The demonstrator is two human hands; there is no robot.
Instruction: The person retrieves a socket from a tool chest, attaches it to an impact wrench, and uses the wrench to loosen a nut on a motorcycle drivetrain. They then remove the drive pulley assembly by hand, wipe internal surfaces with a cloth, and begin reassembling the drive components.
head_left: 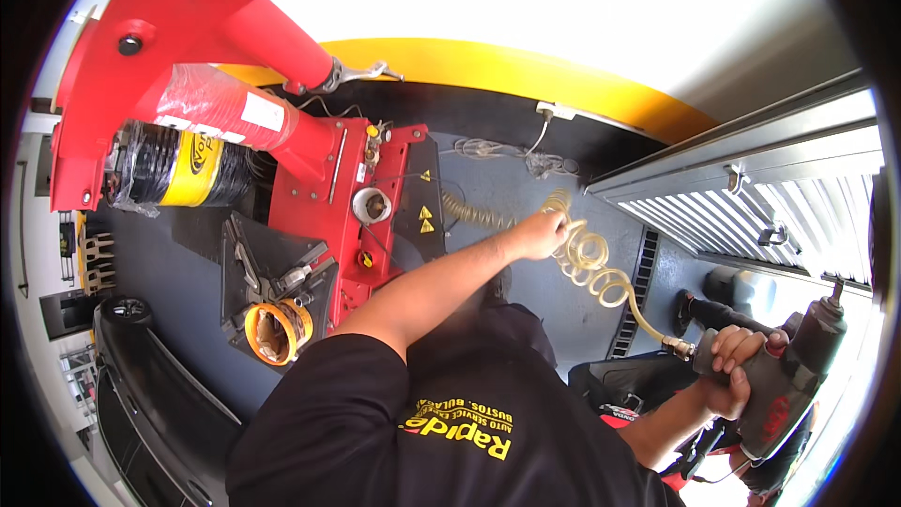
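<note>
My right hand [736,371] is wrapped around the grip of a dark grey air impact wrench [786,385], whose square drive points up and away at the far right. A coiled yellowish air hose [591,268] runs from a brass fitting [676,345] at the wrench's handle. My left arm reaches out across the middle. There my left hand [539,235] is closed around the hose's coils, and more of the coil trails off behind it toward the red machine.
A red tire changer [310,164] stands at left, with an orange-rimmed tub [280,330] on its dark table. A shutter door [751,216] bounds the right. A floor grate [635,291], a person's shoe [683,310] and a parked dark car [150,394] are also around.
</note>
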